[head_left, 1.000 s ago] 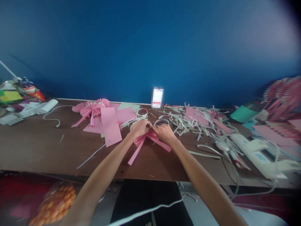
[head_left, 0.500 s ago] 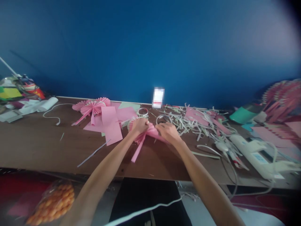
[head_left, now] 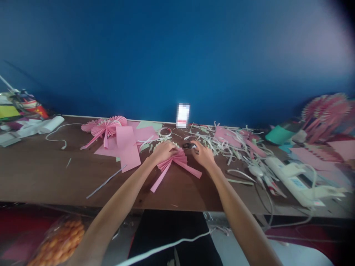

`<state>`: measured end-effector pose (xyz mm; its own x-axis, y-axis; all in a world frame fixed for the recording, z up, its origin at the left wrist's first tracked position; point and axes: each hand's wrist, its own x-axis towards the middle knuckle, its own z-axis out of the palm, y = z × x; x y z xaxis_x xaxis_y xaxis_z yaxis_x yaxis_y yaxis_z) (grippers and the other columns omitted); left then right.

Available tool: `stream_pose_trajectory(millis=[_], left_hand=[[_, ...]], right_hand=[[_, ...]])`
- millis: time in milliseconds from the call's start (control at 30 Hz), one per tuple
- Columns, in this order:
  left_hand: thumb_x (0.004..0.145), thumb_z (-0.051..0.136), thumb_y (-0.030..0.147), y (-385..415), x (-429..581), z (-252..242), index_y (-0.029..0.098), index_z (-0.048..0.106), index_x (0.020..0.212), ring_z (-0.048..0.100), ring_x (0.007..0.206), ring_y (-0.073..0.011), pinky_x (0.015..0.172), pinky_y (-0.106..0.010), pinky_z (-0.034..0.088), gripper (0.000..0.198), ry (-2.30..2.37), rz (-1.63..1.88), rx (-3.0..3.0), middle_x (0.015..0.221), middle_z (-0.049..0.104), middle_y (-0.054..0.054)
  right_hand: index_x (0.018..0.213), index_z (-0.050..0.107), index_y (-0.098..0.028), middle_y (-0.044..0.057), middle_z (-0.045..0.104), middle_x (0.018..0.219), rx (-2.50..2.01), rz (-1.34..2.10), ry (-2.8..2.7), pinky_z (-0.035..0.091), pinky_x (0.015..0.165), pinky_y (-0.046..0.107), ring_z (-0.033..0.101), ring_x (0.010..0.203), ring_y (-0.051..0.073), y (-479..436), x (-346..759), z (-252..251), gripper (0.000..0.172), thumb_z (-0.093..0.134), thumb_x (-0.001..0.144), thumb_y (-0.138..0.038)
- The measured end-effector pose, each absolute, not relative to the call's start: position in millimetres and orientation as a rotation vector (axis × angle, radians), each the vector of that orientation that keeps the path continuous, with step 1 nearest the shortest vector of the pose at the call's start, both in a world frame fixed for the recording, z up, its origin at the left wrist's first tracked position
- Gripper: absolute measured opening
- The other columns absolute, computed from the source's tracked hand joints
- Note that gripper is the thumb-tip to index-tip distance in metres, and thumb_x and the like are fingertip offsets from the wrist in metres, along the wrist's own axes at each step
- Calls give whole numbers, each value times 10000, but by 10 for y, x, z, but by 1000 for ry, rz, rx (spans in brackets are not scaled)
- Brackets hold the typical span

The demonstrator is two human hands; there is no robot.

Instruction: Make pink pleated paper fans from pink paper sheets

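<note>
A pink pleated paper fan (head_left: 174, 159) with two long tails spreads on the table in front of me. My left hand (head_left: 165, 150) lies over its upper left part, fingers curled on the folds and hiding some of them. Just to the fan's right, apart from it, my right hand (head_left: 203, 153) has its fingers closed round what look like dark-handled scissors (head_left: 189, 145). Most of that tool is covered by the fingers. Left of the fan lie pink paper sheets (head_left: 128, 147) and finished-looking pink paper rosettes (head_left: 107, 127).
White paper strips (head_left: 222, 142) pile up at the back right. A power strip (head_left: 294, 183) with cables lies at the right, near more rosettes (head_left: 325, 111) and a green container (head_left: 283, 133). A blurred-out bright rectangle (head_left: 183, 115) stands against the blue wall (head_left: 166, 55).
My right hand has let go of the fan's right side and moved a little right, now round the dark tool. The fan's right tail has come into full view. My left hand stays on the fan.
</note>
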<state>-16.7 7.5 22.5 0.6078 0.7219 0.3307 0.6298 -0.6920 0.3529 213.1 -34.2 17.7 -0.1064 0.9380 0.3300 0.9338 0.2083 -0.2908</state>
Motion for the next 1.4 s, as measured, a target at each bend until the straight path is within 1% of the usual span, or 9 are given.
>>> stream_pose_trajectory(millis=[300,500,567,667,800,933,1100,1267,1400], left_hand=[[866,543,404,-49,-298,350,217,680,1010,602,957,-199,858,-297,437,273,1026,619,2694,996,676,-61],[858,534,301,0,-403,331,189,665,768,607,889,-201,795,-296,442,195,1081,434,2832,891,667,-65],[862,520,235,30,-400,299,176,657,782,607,906,-200,825,-305,437,169,1074,413,2864,901,668,-73],[866,512,181,22,-352,274,149,651,847,598,951,-214,878,-334,425,144,1138,471,2896,934,667,-101],[907,459,190,-81,-226,308,138,640,889,594,951,-230,858,-345,434,188,1238,536,2957,914,661,-113],[958,370,225,-177,-94,357,156,616,988,601,943,-213,795,-315,452,257,1296,633,2955,977,644,-99],[964,389,297,-215,-67,412,173,604,1059,584,993,-208,856,-321,443,266,1227,747,2925,1066,617,-96],[973,341,331,-177,-213,481,180,569,1160,549,1082,-214,910,-340,435,331,1335,970,2647,1136,600,-94],[947,387,436,-164,-306,504,190,527,1250,553,1125,-220,951,-342,433,414,1172,789,2490,1247,583,-90]], right_hand=[[1229,520,-210,76,702,815,-1956,-228,-2123,417,650,291,661,725,242,-338,2082,147,354,426,890,-254],[1254,501,-214,66,685,776,-1932,-244,-2174,408,673,293,640,705,228,-357,2072,107,344,352,949,-268],[1194,546,-207,74,681,810,-1878,-238,-2143,415,706,302,632,750,226,-364,2066,103,310,376,951,-298],[1079,609,-189,122,659,1012,-1678,-268,-2011,414,836,354,598,948,247,-352,2049,106,280,426,941,-350],[1118,570,-184,107,653,1056,-1334,193,-1851,460,850,354,611,958,212,-282,1987,68,288,449,931,-367],[1262,455,-205,65,686,988,-1164,663,-1760,509,811,350,652,871,188,-216,1920,3,484,606,823,-340],[1155,524,-191,37,695,895,-1039,848,-1678,527,784,357,660,806,182,-202,1929,45,393,602,777,-267],[1152,522,-187,59,695,965,-961,866,-1616,520,814,346,659,910,194,-244,1998,156,381,564,775,-218],[1140,522,-183,55,689,938,-976,758,-1635,519,752,319,656,879,190,-280,2046,215,393,496,749,-155]])
